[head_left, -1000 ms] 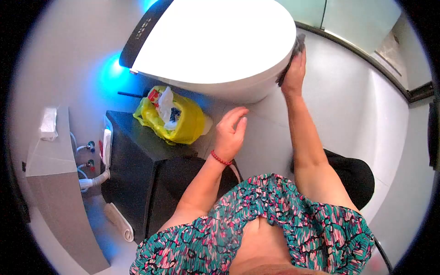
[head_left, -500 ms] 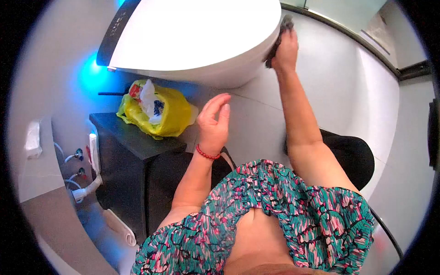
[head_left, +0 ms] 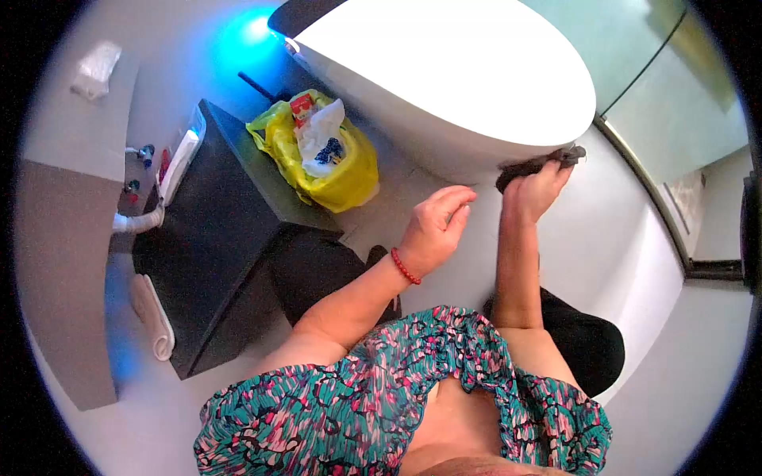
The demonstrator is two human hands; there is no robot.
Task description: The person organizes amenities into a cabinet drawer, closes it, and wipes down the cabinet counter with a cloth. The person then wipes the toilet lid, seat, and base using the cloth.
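My right hand (head_left: 540, 189) presses a dark cloth (head_left: 528, 168) against the rounded front of a white toilet (head_left: 452, 141), just below its bright lid. Part of the cloth sticks out past my fingertips. My left hand (head_left: 436, 228), with a red bead bracelet (head_left: 406, 266) at the wrist, hangs in the air in front of the toilet. Its fingers are loosely bent, the thumb stands apart from them, and nothing is in it.
A yellow plastic bag (head_left: 349, 181) with packaging in it stands beside the toilet, by a black cabinet (head_left: 210, 214). Pipes and valves (head_left: 143, 153) are on the left. A rolled light cloth (head_left: 152, 317) lies below them. Glass panels (head_left: 675, 103) rise at the right.
The view has turned, so the toilet and bag sit further right. My right hand has brought the cloth from the toilet's far side round to its front. My left hand stays raised and empty.
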